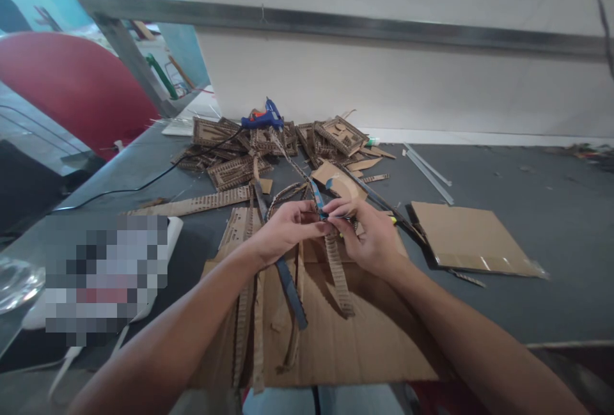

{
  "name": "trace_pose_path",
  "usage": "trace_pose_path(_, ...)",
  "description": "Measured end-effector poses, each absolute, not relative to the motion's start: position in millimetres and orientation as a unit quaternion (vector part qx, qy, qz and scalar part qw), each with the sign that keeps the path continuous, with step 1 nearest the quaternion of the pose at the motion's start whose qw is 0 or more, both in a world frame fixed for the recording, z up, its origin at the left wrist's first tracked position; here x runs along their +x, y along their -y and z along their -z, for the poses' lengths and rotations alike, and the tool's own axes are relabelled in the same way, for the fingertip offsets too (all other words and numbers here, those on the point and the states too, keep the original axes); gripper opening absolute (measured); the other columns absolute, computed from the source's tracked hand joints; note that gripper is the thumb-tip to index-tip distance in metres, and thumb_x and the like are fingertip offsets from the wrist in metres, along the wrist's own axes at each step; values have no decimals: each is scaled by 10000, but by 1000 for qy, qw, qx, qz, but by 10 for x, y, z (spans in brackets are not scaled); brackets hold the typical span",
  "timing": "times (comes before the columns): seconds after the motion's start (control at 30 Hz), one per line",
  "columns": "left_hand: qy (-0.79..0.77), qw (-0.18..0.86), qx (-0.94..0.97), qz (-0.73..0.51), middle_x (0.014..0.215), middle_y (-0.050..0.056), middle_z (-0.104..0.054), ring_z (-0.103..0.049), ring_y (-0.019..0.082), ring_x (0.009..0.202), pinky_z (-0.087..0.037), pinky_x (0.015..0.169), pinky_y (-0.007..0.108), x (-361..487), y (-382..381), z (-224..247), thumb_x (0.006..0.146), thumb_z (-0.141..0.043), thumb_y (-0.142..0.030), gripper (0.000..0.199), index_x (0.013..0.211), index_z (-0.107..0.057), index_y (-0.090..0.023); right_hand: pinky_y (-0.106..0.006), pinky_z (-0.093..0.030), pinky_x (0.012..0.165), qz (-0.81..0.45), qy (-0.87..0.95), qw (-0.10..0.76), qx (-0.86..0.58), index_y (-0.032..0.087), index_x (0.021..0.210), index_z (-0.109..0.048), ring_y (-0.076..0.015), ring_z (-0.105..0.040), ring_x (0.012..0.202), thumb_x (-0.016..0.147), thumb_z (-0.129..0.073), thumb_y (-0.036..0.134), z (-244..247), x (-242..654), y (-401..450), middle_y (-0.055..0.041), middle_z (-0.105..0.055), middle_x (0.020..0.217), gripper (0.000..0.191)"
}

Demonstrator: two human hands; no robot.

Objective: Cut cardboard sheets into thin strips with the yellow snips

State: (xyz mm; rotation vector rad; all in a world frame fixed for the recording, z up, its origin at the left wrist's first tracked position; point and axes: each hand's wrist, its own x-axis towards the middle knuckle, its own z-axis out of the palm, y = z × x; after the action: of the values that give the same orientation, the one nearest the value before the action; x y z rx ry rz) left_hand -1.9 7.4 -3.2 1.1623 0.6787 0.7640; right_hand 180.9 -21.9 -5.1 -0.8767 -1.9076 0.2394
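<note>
The left hand [288, 226] and the right hand [367, 236] meet over the middle of the bench [527, 172], fingertips drawn together; both pinch a narrow blue strip [318, 201] that runs up and away between them, and a corrugated cardboard strip [339, 274] hangs down from the same pinch; whether the right hand also grips something yellow-green under its fingers I cannot tell. Far left, a red rounded shape [71, 86] stands beyond the bench edge; a black cable [144, 183] trails across the grey surface toward the heap at the back. Under the forearms lies a large cardboard sheet [374, 344], with several long cardboard strips [249, 325] draped over its left part and a dark blue strip [292, 290] lying slantwise just beside them. Behind the hands, a pile of cut cardboard pieces [235, 159] spreads against the white wall; a blue glue gun [263, 117] rests on top of it. To the right, well apart from the hands, a flat cardboard square [470, 236] lies on the bench; two pale glue sticks [426, 169] lie beyond it, near the wall.
</note>
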Motion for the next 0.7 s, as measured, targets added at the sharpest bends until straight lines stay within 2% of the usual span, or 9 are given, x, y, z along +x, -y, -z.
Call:
trace_pose_path(0.07,-310,716,525,-342,864,72,-736,-679,182,839,-477,848,298,-17,-71,26,664,-861,-243,339,927,-696,-106,-319,-582,802,-119,776,496,-372,236,910,-562,-180,-724,891,949,-544,184,67,1802,220,-58,-745,931,68)
trace_pose_path(0.2,-337,702,541,-317,853,64,-731,-671,171,803,-484,796,288,-20,-61,10,662,-847,-246,309,893,-687,-118,-288,-572,684,-175,730,524,-403,226,902,-550,-172,-712,802,955,-548,225,104,1800,221,-62,-732,929,52)
trace_pose_path(0.37,-329,701,550,-313,852,67,-727,-676,174,826,-496,796,285,-21,-54,-17,695,-825,-276,311,918,-679,-115,-314,-570,739,-211,718,532,-395,223,934,-559,-178,-695,826,969,-530,248,140,1813,190,-67,-707,934,52)
trace_pose_path(0.53,-320,694,555,-328,885,76,-734,-664,159,779,-533,749,279,-9,-46,-48,705,-833,-317,344,941,-699,-107,-350,-570,844,-120,767,505,-376,223,955,-616,-203,-699,923,907,-642,245,81,1829,161,-75,-722,963,59)
trace_pose_path(0.7,-322,696,557,-318,871,74,-727,-676,182,776,-576,709,305,17,-24,-38,703,-838,-339,359,934,-701,-102,-335,-576,828,-81,793,484,-361,228,889,-652,-202,-712,929,904,-648,215,60,1841,144,-77,-739,989,21)
